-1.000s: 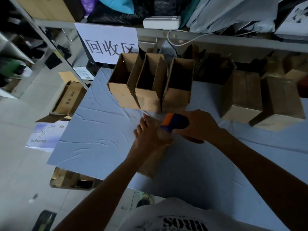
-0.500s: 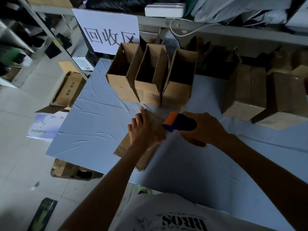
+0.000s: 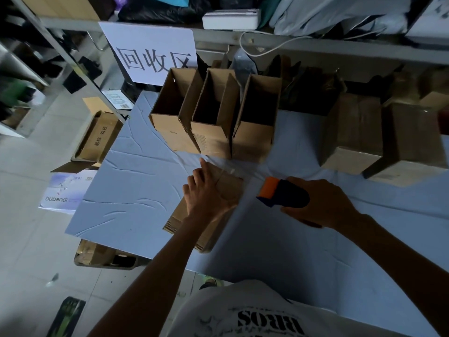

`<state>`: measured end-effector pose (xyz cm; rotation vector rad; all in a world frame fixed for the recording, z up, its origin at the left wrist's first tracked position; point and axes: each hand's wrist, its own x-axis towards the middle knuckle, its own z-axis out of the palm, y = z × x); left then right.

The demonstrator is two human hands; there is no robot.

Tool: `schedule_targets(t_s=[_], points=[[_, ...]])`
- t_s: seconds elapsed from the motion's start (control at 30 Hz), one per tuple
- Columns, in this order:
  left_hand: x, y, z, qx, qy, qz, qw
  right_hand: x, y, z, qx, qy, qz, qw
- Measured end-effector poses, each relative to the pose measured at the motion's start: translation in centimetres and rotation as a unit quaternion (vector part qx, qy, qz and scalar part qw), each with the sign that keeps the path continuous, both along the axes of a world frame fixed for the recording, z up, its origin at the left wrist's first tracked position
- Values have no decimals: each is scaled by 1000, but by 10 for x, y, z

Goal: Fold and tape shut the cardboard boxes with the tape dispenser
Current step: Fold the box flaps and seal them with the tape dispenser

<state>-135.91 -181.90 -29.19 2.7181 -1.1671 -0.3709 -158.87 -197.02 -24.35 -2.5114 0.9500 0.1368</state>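
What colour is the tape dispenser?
Orange front with a dark blue body; the head view shows the tape dispenser.

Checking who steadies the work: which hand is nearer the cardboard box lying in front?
Left. The left hand presses flat on the cardboard box; the right hand grips the tape dispenser just beside its right edge.

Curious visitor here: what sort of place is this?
Probably a warehouse packing room: cardboard boxes lined up on the table, a tape dispenser in the right hand, metal shelving stacked with bags.
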Motion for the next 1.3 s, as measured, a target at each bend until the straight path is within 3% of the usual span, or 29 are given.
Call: schedule_targets(t_s=[0.4, 0.5, 0.6, 0.73, 0.9, 1.13, 1.3], points=[[-8, 3, 2, -37, -6, 8, 999, 103, 34, -7, -114, 156, -2, 981], [-19, 10, -2, -35, -20, -37, 999, 95, 48, -33, -53, 193, -33, 979], [-9, 10, 0, -48, 6, 15, 999, 64, 47, -51, -51, 152, -55, 986], [-9, 10, 4, -41, 20, 13, 999, 32, 39, -54, -118, 58, -63, 989], [-12, 9, 4, -45, 8, 21, 999, 14, 42, -63, -114, -38, -56, 991], [-13, 9, 4, -55, 13, 31, 998, -12, 54, -92, -28, -1, -43, 999], [-13, 10, 7, -58, 33, 26, 997, -6, 53, -83, -42, 46, -62, 996]])
